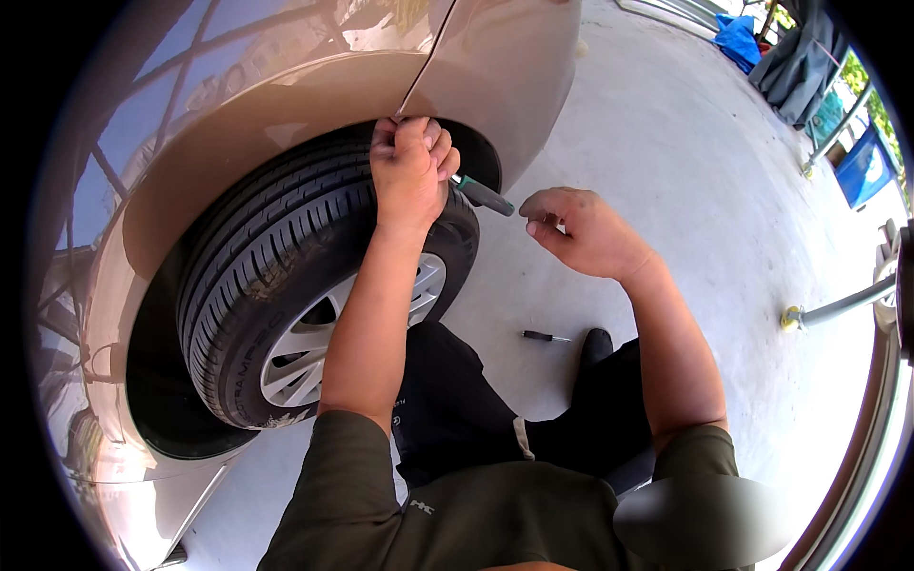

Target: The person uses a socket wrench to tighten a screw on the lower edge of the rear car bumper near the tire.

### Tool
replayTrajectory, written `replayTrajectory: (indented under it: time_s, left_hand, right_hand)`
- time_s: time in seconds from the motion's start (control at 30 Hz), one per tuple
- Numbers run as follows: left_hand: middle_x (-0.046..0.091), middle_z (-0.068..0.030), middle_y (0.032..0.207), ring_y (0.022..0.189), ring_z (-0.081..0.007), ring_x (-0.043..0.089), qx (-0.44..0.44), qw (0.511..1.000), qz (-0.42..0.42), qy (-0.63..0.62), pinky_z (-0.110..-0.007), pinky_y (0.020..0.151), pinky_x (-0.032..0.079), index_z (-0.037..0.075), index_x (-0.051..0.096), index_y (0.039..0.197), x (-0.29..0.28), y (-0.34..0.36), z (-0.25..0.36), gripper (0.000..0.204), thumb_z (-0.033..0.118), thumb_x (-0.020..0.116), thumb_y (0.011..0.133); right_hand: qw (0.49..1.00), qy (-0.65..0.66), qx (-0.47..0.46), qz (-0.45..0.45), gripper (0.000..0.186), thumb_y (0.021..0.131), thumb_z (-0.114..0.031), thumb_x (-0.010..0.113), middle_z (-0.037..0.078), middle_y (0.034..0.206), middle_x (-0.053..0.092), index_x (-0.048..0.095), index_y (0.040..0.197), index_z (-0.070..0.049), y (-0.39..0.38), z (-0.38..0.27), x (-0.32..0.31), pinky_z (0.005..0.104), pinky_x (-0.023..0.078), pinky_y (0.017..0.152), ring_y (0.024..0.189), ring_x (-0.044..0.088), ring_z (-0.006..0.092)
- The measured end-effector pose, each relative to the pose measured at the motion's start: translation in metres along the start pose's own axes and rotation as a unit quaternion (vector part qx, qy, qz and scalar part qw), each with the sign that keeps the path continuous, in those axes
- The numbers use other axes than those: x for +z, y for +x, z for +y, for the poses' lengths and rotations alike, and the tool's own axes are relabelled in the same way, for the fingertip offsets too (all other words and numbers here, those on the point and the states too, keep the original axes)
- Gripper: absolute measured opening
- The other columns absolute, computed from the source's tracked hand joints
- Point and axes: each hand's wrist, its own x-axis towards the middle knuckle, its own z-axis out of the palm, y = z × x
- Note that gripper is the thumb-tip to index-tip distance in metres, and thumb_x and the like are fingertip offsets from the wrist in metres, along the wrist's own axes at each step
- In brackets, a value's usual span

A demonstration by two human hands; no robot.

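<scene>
My left hand is raised to the edge of the car's wheel arch, its fingers curled closed against the beige fender near the panel seam. A screwdriver with a dark grey and green handle sticks out from the little-finger side of that hand, and its shaft runs in behind the fingers. What the fingertips pinch at the arch edge is hidden. Just right of the handle's end, my right hand hovers with bent fingers and thumb apart, holding nothing. Below the left hand is the black tire with its silver wheel.
A small dark-handled screwdriver lies on the pale concrete floor, close to my black shoe. At the far right stand metal poles, a blue bin and a draped grey cover. Blue cloth lies behind.
</scene>
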Motion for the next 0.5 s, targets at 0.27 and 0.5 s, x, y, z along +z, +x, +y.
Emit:
replayTrajectory:
  time_s: [0.27, 0.5]
  left_hand:
    - [0.047, 0.0010, 0.066, 0.050, -0.0082, 0.042, 0.048, 0.998, 0.013, 0.041, -0.027, 0.043, 0.033, 0.014, 0.045, 0.092, -0.002, 0.003, -0.008, 0.020, 0.008, 0.063, 0.098]
    - [0.047, 0.0004, 0.065, 0.049, -0.0088, 0.043, 0.074, 0.995, 0.025, 0.056, -0.027, 0.043, 0.034, 0.014, 0.045, 0.092, 0.001, 0.003, -0.010, 0.021, 0.007, 0.064, 0.098]
  right_hand:
    - [1.000, 0.001, -0.007, 0.005, 0.015, 0.095, -0.008, 0.063, 0.014, 0.092, 0.068, 0.069, 0.108, -0.001, -0.001, 0.002, -0.001, 0.0379, 0.054, 0.075, 0.082, 0.068, 0.0258]
    - [1.000, -0.005, -0.005, 0.004, 0.016, 0.095, -0.009, 0.064, 0.015, 0.092, 0.068, 0.068, 0.108, 0.000, 0.000, 0.002, -0.005, 0.0384, 0.054, 0.075, 0.082, 0.068, 0.0269]
